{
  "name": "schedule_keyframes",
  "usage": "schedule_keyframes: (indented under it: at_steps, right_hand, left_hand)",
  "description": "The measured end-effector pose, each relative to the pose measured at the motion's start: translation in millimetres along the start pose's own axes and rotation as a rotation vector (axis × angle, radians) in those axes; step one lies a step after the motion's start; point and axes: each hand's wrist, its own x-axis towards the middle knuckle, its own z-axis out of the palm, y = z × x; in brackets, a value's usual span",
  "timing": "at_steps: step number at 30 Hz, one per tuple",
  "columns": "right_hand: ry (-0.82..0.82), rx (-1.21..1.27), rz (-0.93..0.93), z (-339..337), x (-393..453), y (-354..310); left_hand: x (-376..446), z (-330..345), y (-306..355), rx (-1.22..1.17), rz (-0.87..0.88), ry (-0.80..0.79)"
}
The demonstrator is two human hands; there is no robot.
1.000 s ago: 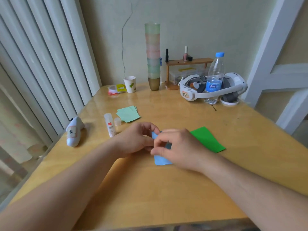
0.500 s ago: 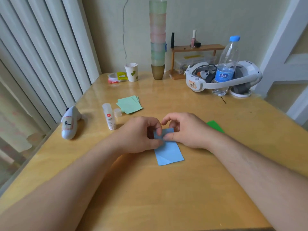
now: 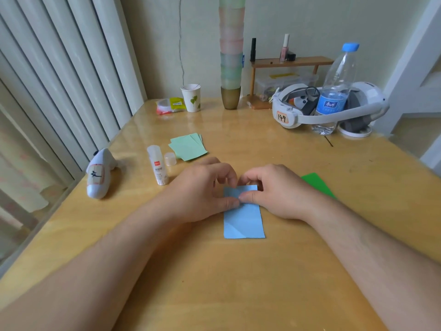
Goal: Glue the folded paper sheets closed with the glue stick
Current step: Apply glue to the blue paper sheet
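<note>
We have both hands on the blue paper (image 3: pixel 243 217), which lies flat on the wooden table (image 3: pixel 214 283) right in front of us. Our left hand (image 3: pixel 202 192) curls its fingers over the sheet's far left corner with the thumb pressing down on it, and our right hand (image 3: pixel 279 189) pinches the far edge between thumb and forefinger; the thumbs meet on the paper. Whether a flap is lifted under our fingers, we cannot quite tell. The glue stick (image 3: pixel 158 164) stands upright to the left, its cap (image 3: pixel 170 159) just beside it. Behind them lies a small stack of pale green sheets (image 3: pixel 188 146). A dark green sheet (image 3: pixel 318 185) shows partly behind our right wrist.
</note>
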Motion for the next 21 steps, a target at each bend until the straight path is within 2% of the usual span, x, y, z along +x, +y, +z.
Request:
schedule_keyframes:
  at_steps: [2, 5, 7, 8, 10, 15, 17, 18, 21]
  right_hand:
    - [0.006, -0.036, -0.007, 1.9, 1.3, 0.6]
    - [0.022, 0.0, 0.0, 2.8, 1.3, 2.3]
    - [0.028, 0.013, -0.003, 3.1, 0.0, 3.0]
    - [0.032, 0.014, -0.005, 3.3, -0.4, 3.1]
    - [0.039, 0.024, -0.004, 3.3, -1.3, 2.4]
    - [0.048, 0.038, 0.001, 3.3, -2.9, 1.4]
    - [0.051, 0.037, 0.009, 2.9, -2.9, 1.9]
    - [0.049, 0.039, 0.011, 2.6, -3.2, 1.8]
    - [0.069, 0.043, 0.003, 2.7, -2.8, 0.8]
  left_hand:
    - [-2.2, -9.3, 0.2, -0.023, 0.048, 0.122]
    - [-8.0, -39.5, -3.8, -0.033, 0.052, 0.416]
    - [-13.6, -62.8, -17.2, -0.074, -0.056, 0.597]
    - [-16.7, -72.1, -26.2, -0.127, -0.14, 0.639]
    - [-21.2, -82.6, -42.6, -0.243, -0.314, 0.594]
    - [-25.6, -79.8, -75.1, -0.512, -0.726, 0.13]
    - [-23.8, -79.4, -83.2, -0.403, -0.764, 0.055]
    - [-23.0, -80.1, -83.5, -0.362, -0.767, 0.068]
    - [-19.6, -78.6, -71.1, -0.528, -0.689, 0.144]
